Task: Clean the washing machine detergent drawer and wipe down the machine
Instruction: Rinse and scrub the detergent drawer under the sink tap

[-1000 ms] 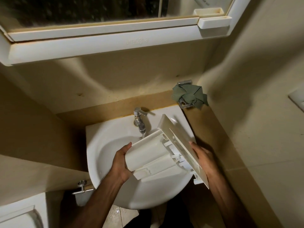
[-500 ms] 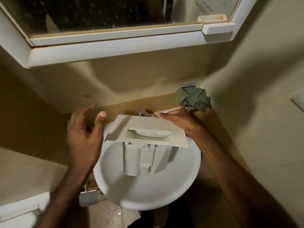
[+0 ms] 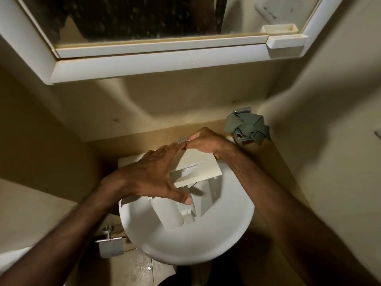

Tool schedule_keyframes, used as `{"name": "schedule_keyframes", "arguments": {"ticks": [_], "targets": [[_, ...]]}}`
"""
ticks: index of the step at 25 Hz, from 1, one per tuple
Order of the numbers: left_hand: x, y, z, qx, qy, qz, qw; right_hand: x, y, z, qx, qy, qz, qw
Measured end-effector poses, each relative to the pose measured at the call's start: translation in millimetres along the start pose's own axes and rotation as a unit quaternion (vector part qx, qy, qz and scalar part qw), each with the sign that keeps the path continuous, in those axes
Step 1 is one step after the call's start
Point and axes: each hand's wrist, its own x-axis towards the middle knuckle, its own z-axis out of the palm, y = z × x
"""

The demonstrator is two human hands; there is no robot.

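Note:
The white detergent drawer [image 3: 198,172] lies in the white sink [image 3: 206,244], with its flat front panel raised toward the back wall and its compartments pointing down into the bowl. My left hand [image 3: 152,176] is spread over the panel's left part, thumb hooked under its lower edge, gripping it. My right hand [image 3: 208,143] sits at the panel's far corner. Its thumb and fingers are curled on the metal tap lever [image 3: 182,140], which just shows between both hands' fingertips. The rest of the tap is hidden.
A crumpled green cloth [image 3: 249,126] hangs on a metal holder on the wall at the sink's right. A white mirror cabinet [image 3: 156,65] overhangs the sink. A metal paper holder [image 3: 110,244] is at the lower left. Walls stand close on both sides.
The drawer has dropped lower into the sink and turned. My left hand came in from the left onto its front panel. My right hand slid left to the tap lever.

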Motion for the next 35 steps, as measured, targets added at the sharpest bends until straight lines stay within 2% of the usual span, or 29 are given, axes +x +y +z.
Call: {"name": "schedule_keyframes", "arguments": {"ticks": [5,9,11,14,16,18,20,23,25,26,27,28,30,31,32,33,35], "targets": [[4,-10,6,-0.065,0.029,0.02,0.997,7,5,10,-0.006,-0.022,0.027,0.999],[-1,-26,15,-0.191,0.082,0.019,0.978,-13,2,-5,0.094,-0.019,0.047,0.994],[-11,-40,23,-0.294,0.103,-0.005,0.95,-33,11,-14,0.153,0.071,0.037,0.985],[-30,-60,52,-0.429,0.144,-0.035,0.891,-65,47,3,0.184,0.314,-0.038,0.931],[-35,-75,83,-0.501,0.161,-0.066,0.848,-89,76,35,0.157,0.42,-0.072,0.891],[-32,-84,117,-0.558,0.167,-0.104,0.807,-106,107,70,0.058,0.462,-0.114,0.878],[-25,-85,146,-0.594,0.177,-0.135,0.773,-111,134,102,-0.054,0.452,-0.16,0.876],[-11,-77,168,-0.627,0.188,-0.161,0.739,-102,155,130,-0.085,0.39,-0.187,0.898],[1,-75,173,-0.64,0.199,-0.169,0.723,-95,153,133,0.023,0.341,-0.148,0.928],[7,-73,174,-0.64,0.209,-0.179,0.717,-92,147,127,0.139,0.309,-0.101,0.935],[12,-70,173,-0.637,0.221,-0.192,0.713,-88,140,117,0.289,0.265,-0.056,0.918],[16,-67,174,-0.631,0.232,-0.206,0.711,-83,136,103,0.442,0.207,-0.019,0.872],[22,-64,179,-0.628,0.253,-0.214,0.704,-78,134,78,0.678,0.082,0.006,0.731],[25,-62,181,-0.629,0.263,-0.207,0.702,-77,133,70,0.741,0.043,-0.001,0.671],[26,-61,182,-0.629,0.27,-0.199,0.701,-75,132,65,0.776,0.015,-0.005,0.63],[28,-62,184,-0.632,0.275,-0.185,0.701,-73,132,63,0.796,-0.003,-0.004,0.605],[31,-65,186,-0.637,0.281,-0.158,0.7,-68,132,64,0.809,-0.017,0.004,0.588]]}}
